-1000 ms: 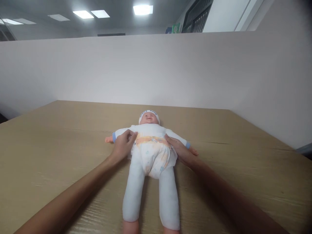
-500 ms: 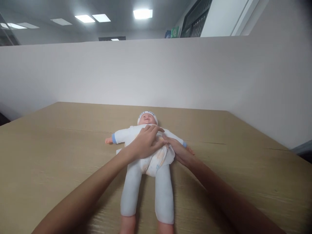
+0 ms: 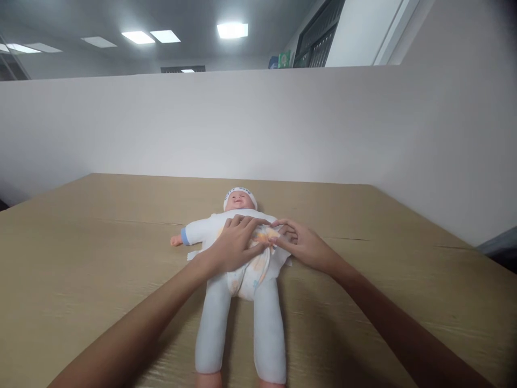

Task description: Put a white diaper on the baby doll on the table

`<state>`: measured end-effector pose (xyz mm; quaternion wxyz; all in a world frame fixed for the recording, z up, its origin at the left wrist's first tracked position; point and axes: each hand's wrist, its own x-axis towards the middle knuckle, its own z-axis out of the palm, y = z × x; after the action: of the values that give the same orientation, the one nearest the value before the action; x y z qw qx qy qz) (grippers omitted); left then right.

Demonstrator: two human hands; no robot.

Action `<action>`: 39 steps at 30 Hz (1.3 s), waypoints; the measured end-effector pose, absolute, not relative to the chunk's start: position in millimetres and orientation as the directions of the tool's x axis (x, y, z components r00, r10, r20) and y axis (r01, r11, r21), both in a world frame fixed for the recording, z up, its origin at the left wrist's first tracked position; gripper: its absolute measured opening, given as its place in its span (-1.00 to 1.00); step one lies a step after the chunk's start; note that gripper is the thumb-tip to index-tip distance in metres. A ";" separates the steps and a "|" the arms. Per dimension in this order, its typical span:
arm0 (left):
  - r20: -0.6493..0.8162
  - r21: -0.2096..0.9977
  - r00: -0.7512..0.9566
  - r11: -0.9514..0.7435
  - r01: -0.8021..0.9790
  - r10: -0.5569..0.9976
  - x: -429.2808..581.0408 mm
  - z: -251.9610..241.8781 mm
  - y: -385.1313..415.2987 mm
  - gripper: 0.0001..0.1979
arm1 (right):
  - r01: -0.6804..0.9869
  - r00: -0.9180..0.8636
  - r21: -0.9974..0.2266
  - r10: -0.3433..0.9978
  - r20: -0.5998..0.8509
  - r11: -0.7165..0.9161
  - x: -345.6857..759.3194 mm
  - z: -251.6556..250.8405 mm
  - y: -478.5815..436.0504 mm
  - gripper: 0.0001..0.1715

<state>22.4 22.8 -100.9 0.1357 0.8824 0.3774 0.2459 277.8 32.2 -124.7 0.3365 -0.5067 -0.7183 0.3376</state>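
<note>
A baby doll (image 3: pixel 212 331) lies on its back, head away from me, in white clothing with blue cuffs and a white headband. Around its hips is a white diaper (image 3: pixel 254 272) with orange and blue print; a side tab sticks out at the left. My left hand (image 3: pixel 234 245) lies across the diaper's front, palm down, its fingers stretched out and thumb apart. At the diaper's upper right, my right hand (image 3: pixel 309 248) bends its fingers and thumb around the edge, seeming to pinch it. The doll's arm on that side is hidden behind this hand.
The doll rests on a wide, light brown tabletop (image 3: pixel 100 275) with thin seams. A pale partition wall (image 3: pixel 202 124) rises behind the table and along its right side. Beyond it are ceiling lights and a green package (image 3: pixel 284 59). Something dark stands at the far right edge.
My right hand has turned and risen from the diaper's side to its upper edge, uncovering more orange print. My left hand stays on the front. The view has shifted slightly.
</note>
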 end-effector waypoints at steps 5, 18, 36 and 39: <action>0.358 0.391 0.617 -0.712 0.583 0.701 22.1 -106.2 25.7 -0.66 | 0.669 -0.217 -0.635 0.919 0.330 0.386 278.5 -128.0 31.3 -0.66; 0.291 0.375 0.611 -0.675 0.635 0.736 25.5 -103.8 24.4 -0.75 | 0.610 -0.289 -0.596 0.847 0.446 0.522 248.9 -190.6 -67.1 -0.40; 0.255 0.118 0.574 -0.614 0.781 0.778 64.6 -100.7 22.4 -0.67 | 0.650 0.061 -0.707 0.908 0.415 0.280 271.2 -203.2 -22.5 -0.63; 0.260 0.130 0.580 -0.623 0.772 0.772 64.2 -101.0 22.0 -0.68 | 0.704 0.060 -0.660 0.903 0.424 0.263 269.6 -204.9 -16.4 -0.69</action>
<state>64.2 22.0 -101.0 0.0012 0.8887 0.4343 0.1467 269.6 -16.4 -204.9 0.4193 -0.5951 -0.6752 0.1191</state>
